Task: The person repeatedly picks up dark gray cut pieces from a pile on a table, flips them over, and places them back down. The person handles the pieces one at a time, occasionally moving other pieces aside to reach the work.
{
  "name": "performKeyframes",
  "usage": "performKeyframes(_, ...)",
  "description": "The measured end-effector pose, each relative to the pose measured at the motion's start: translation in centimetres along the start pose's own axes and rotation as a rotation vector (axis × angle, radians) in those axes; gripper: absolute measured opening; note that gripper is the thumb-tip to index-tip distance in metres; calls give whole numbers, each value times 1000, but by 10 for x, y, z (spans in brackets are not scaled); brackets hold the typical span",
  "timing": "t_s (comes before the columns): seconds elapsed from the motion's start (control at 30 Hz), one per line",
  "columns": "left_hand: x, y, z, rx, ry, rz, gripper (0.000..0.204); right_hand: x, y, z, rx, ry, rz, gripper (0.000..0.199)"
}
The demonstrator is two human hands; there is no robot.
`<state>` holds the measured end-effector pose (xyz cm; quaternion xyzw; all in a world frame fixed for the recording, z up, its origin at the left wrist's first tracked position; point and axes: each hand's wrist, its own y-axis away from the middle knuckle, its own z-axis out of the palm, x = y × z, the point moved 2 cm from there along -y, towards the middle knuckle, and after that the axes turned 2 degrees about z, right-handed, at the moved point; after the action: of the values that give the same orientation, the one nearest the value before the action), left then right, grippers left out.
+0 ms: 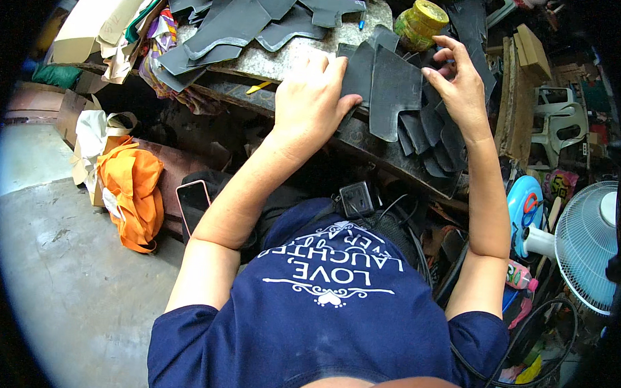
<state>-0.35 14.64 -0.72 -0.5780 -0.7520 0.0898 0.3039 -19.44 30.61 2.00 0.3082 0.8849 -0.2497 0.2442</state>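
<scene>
My left hand (310,98) rests at the pale stone slab's front edge, fingers loosely bent and thumb stretched to the right. Its thumb tip is against or just over a dark grey cut piece (358,76), and I see nothing held. Raised over the right end of the bench, my right hand (459,83) has its thumb and fingers apart with nothing between them. A flat dark grey piece with a curved lower edge (395,94) lies between the hands. Below the right hand, several similar pieces (425,133) overlap at the bench edge.
More dark cut pieces (237,27) pile on the stone slab (267,64). A yellow-lidded jar (420,25) stands behind the right hand. A white-and-blue fan (586,241) is at the right. An orange bag (129,191) and a phone (192,202) are at the left.
</scene>
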Motion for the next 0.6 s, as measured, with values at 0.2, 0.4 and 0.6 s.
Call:
performKeyframes(0.2, -5, -3, 9, 15, 116, -90, 52, -6, 15, 21, -108, 154, -37, 79)
performKeyframes(0.4, -37, -2, 17, -82, 761, -395, 42, 9, 3, 3, 0, -559, 60, 59)
performKeyframes(0.6, -47, 6, 12, -190, 1286, -466, 26, 14, 1, -15, 116, -934, 230, 52)
